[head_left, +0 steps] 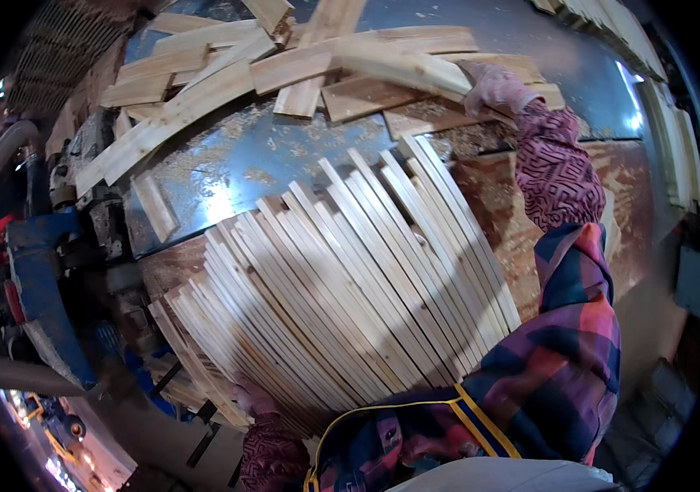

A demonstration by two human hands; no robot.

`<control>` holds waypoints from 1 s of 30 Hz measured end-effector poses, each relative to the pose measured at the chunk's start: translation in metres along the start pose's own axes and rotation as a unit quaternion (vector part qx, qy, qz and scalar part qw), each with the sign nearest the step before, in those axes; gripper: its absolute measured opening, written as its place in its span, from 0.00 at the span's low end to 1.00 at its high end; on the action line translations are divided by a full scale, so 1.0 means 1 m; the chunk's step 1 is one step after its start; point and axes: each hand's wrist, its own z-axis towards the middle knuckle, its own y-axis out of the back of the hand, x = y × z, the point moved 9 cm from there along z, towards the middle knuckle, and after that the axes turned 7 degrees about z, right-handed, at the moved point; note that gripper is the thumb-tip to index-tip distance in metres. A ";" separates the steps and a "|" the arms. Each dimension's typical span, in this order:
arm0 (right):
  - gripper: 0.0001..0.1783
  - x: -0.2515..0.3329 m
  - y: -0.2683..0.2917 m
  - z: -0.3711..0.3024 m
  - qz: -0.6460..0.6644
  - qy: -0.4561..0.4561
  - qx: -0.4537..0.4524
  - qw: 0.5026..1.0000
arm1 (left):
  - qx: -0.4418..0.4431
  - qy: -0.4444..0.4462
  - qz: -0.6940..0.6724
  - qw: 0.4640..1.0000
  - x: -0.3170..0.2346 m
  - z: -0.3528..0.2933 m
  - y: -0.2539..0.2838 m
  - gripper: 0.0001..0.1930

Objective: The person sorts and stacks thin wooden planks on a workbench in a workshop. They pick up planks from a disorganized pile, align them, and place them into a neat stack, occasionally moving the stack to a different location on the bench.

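Observation:
My right hand [501, 90], in a pale pinkish glove, reaches to the far right and grips the end of a wooden board [403, 67]. That board lies across a loose heap of other boards [297, 69]. In front of me a wide row of narrow wooden strips [342, 287] stands packed side by side, their far ends uneven. My left hand [256, 398] is low at the near left, against the near ends of the strips. Its fingers are mostly hidden and dim. Patterned sleeve covers [559, 168] wrap both forearms.
Sawdust and shavings litter the shiny metal table [284, 156]. A short wood piece [154, 205] lies at its left. Blue machinery [48, 287] stands along the left side. More long strips [674, 139] are stacked at the far right. Beneath my right arm is a worn brown board surface [629, 197].

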 end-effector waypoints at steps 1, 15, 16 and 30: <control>0.33 -0.067 -0.020 0.001 0.160 0.019 0.024 0.987 | 0.011 0.005 -0.023 1.000 -0.002 0.005 -0.005 0.30; 0.36 -0.292 -0.140 -0.282 0.739 -0.135 -0.110 0.651 | -0.033 -0.101 0.222 0.969 -0.015 0.009 0.001 0.40; 0.36 -0.260 -0.118 -0.312 0.684 -0.211 -0.116 0.689 | -0.043 -0.074 0.221 0.971 -0.012 0.002 0.009 0.41; 0.32 -0.146 -0.168 -0.308 0.231 -0.176 0.100 0.952 | -0.035 -0.034 0.142 0.989 -0.011 -0.014 0.018 0.44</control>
